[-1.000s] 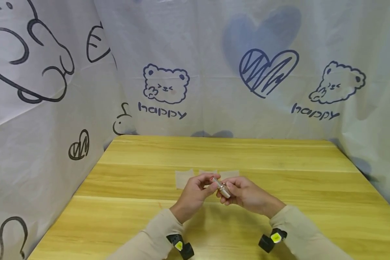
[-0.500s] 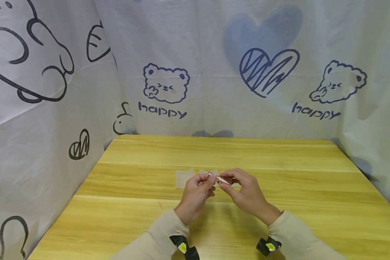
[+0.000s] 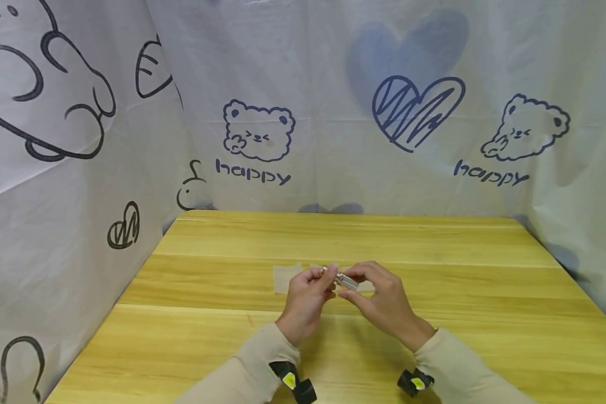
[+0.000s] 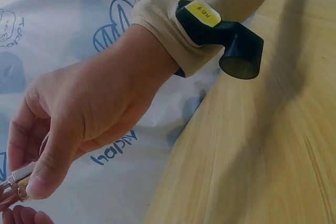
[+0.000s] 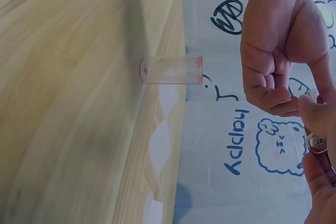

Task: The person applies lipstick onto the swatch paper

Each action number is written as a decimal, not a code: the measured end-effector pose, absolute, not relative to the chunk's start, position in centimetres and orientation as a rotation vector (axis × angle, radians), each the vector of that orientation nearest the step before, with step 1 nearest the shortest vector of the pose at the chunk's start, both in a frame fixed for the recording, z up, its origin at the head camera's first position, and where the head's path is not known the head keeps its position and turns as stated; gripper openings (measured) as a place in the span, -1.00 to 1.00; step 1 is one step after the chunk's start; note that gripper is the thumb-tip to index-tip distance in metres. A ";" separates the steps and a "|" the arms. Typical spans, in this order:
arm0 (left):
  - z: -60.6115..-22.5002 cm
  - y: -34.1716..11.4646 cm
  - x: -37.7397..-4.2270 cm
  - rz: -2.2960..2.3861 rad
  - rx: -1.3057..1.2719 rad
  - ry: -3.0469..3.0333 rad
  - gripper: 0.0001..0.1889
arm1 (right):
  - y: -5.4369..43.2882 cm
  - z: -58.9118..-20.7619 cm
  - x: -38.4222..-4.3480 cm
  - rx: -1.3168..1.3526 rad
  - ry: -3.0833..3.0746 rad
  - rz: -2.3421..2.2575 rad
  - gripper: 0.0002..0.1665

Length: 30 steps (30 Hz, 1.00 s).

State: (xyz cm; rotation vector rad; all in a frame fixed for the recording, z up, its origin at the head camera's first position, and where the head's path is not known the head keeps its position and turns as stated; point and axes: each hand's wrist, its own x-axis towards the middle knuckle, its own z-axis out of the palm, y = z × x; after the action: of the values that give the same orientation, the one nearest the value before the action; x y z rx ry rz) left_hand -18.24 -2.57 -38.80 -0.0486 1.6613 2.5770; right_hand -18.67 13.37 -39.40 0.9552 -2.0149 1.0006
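Note:
A small shiny silver and rose-gold lipstick tube (image 3: 350, 282) is held in the air over the table, slanting down to the right. My left hand (image 3: 303, 303) grips its left end between thumb and curled fingers, which hide part of it. My right hand (image 3: 388, 303) pinches the right end, thumb below and fingers above. In the left wrist view the right thumb lies against the shiny lipstick tube (image 4: 21, 188). The right wrist view shows a round patterned end of the lipstick tube (image 5: 317, 141) among the fingers.
Pale paper squares (image 3: 285, 279) lie in a row on the wooden table (image 3: 207, 336), just beyond the hands. A clear cylinder with reddish marks (image 5: 173, 71) stands on the table in the right wrist view. White printed sheets (image 3: 328, 151) hang behind and beside it.
The right hand has shifted its hold from below the tube to around its right end. The tube lies flatter, and the red tip seen earlier at the left fingers no longer shows.

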 end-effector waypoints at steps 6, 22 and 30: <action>-38.7 -2.4 -18.5 2.622 -0.055 1.668 -0.76 | 13.3 -39.3 -18.8 0.939 -2.024 1.012 -0.54; -38.9 -3.0 -18.7 2.592 0.144 1.657 -0.94 | 13.8 -38.2 -18.7 0.582 -2.389 2.068 -0.62; -39.0 -3.1 -18.6 2.548 0.289 1.470 -0.90 | 14.1 -37.6 -18.9 0.462 -2.238 2.714 -0.51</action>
State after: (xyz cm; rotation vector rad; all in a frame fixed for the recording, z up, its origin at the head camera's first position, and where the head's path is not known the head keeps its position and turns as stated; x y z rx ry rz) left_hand -18.62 -3.08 -38.99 0.2887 1.4703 2.5477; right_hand -18.90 14.08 -37.61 0.4616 -2.2383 2.7139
